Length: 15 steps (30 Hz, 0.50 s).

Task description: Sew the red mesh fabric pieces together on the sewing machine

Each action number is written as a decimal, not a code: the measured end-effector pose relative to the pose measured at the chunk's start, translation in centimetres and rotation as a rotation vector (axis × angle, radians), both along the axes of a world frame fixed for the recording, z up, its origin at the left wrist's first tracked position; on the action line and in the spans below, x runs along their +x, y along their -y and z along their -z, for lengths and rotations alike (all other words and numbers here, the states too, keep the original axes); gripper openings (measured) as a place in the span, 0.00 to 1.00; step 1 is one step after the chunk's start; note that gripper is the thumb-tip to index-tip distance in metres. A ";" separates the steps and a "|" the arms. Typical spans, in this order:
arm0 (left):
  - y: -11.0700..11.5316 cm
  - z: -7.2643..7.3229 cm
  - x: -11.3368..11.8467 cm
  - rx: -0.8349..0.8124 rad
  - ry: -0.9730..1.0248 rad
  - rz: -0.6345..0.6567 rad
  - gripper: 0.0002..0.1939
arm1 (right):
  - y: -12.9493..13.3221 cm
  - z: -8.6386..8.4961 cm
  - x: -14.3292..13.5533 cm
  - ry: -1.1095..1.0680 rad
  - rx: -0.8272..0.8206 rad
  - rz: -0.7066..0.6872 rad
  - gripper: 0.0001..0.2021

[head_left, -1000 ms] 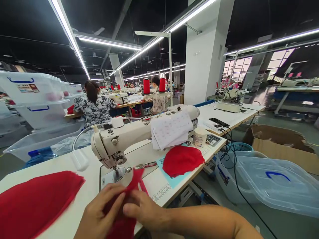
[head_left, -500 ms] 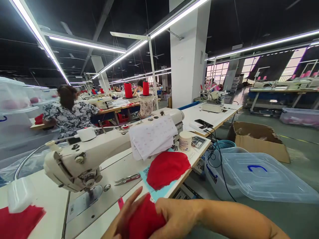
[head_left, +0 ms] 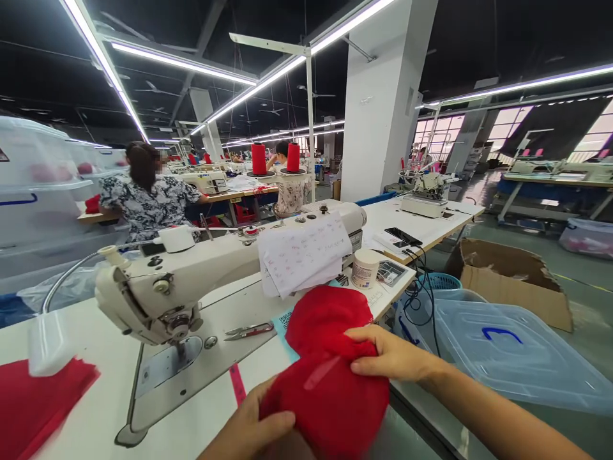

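My left hand point(head_left: 261, 415) grips the left edge of a red fabric piece point(head_left: 335, 402), thumb on top and the other fingers hidden under it. With thumb and fingers, my right hand point(head_left: 390, 354) pinches a bunched upper edge of red fabric. Just beyond lies another red fabric piece point(head_left: 325, 313) on the table; where the two reds meet, I cannot tell whether they are joined. Left of my hands stands a white sewing machine point(head_left: 230, 268). Thread snips point(head_left: 249, 331) lie on its bed, and a pink strip point(head_left: 237, 383) lies near my left hand.
More red fabric point(head_left: 38, 402) lies at the left under a whitish translucent block point(head_left: 49, 345). Printed papers point(head_left: 306, 252) hang over the machine arm beside a white tub point(head_left: 364, 268). A lidded plastic box point(head_left: 517, 351) and cables point(head_left: 433, 300) are at the right. A person point(head_left: 148, 188) sits beyond.
My hands have spread apart and the red fabric has opened out flatter between them. My right hand has moved up and right, to the near edge of the piece on the table.
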<state>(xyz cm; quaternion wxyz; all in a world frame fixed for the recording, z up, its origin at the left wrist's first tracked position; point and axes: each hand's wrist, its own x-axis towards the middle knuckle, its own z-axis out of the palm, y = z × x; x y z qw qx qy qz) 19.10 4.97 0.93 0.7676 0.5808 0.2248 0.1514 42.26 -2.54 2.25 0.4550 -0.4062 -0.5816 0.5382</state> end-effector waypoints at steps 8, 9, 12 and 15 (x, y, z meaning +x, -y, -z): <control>-2.4 -1.6 -0.3 0.145 0.038 -0.057 0.21 | -0.8 2.5 -1.7 -0.254 0.010 -0.054 0.28; -2.6 -1.6 -0.4 0.134 0.030 -0.047 0.21 | -0.9 2.7 -1.8 -0.250 0.008 -0.052 0.26; -2.7 -1.4 -0.7 0.076 0.000 -0.061 0.22 | -1.3 3.2 -1.9 -0.204 -0.008 -0.001 0.22; -2.5 -1.4 -1.1 0.012 -0.064 -0.074 0.22 | -1.4 3.7 -1.9 -0.042 0.045 0.064 0.21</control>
